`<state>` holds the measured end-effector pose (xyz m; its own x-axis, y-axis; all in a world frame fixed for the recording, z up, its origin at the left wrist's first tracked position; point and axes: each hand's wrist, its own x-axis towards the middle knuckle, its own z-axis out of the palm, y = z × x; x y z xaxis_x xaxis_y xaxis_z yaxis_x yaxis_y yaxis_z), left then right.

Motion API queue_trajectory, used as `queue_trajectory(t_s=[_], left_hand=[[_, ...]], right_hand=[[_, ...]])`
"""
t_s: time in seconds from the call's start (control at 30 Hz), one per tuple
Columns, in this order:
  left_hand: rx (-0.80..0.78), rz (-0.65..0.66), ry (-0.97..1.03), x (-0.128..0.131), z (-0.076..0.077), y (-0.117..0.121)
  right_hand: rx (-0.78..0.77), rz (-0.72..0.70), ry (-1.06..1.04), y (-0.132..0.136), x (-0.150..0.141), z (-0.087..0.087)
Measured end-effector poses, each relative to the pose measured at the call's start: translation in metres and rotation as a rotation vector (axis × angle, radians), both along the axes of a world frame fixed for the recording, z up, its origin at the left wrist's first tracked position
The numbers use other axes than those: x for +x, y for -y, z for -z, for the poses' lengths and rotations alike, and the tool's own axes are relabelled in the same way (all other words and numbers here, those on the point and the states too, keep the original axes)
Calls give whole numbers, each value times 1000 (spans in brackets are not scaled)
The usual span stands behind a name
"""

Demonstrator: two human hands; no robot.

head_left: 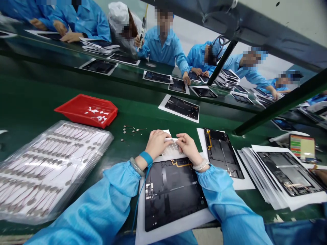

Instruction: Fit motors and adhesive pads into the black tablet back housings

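Note:
My left hand (pixel 157 143) and my right hand (pixel 189 147) both hold a small translucent sheet with a printed pattern (pixel 172 148), its far part hidden under my fingers. Below them lies a black tablet back panel (pixel 173 194) on white paper, with a gold flex strip near its top edge. My hands are just above that strip and do not press on it. A blue wrist strap (pixel 146 157) circles my left wrist, and a cord runs down from it. To the right lies a second black panel (pixel 222 153).
A plastic-wrapped tray of wired metal discs (pixel 51 170) lies at left, with several loose discs (pixel 130 131) beyond it. Behind sits a red tray (pixel 87 110). A stack of panels on paper (pixel 286 173) lies at right. Across the green belt, co-workers in blue handle panels.

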<state>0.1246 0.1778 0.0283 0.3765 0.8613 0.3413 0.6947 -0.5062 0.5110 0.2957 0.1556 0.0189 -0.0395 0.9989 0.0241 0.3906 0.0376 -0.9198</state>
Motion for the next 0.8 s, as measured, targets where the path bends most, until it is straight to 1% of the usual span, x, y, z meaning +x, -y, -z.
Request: queue_trajectory(t_s=[0.1, 0.27, 0.3, 0.37, 0.43, 0.5, 0.6, 0.8], left_hand=[[15, 39, -16, -1, 1, -2], [87, 116, -65, -3, -1, -1], [101, 133, -75, -3, -1, -1], [124, 160, -95, -4, -1, -1], [142, 176, -111, -4, -1, -2], [154, 181, -119, -5, 0, -3], [164, 180, -117, -6, -2, -2], [162, 221, -97, -4, -5, 2]], right_hand=[[47, -19, 114, 2, 3, -5], [192, -44, 322, 12, 3, -28], [221, -66, 405, 14, 1, -33], [273, -116, 639, 16, -3, -39], [302, -156, 876, 17, -8, -42], [305, -178, 989, 17, -12, -42], [314, -182, 996, 18, -12, -37], [322, -135, 839, 32, -4, -23]])
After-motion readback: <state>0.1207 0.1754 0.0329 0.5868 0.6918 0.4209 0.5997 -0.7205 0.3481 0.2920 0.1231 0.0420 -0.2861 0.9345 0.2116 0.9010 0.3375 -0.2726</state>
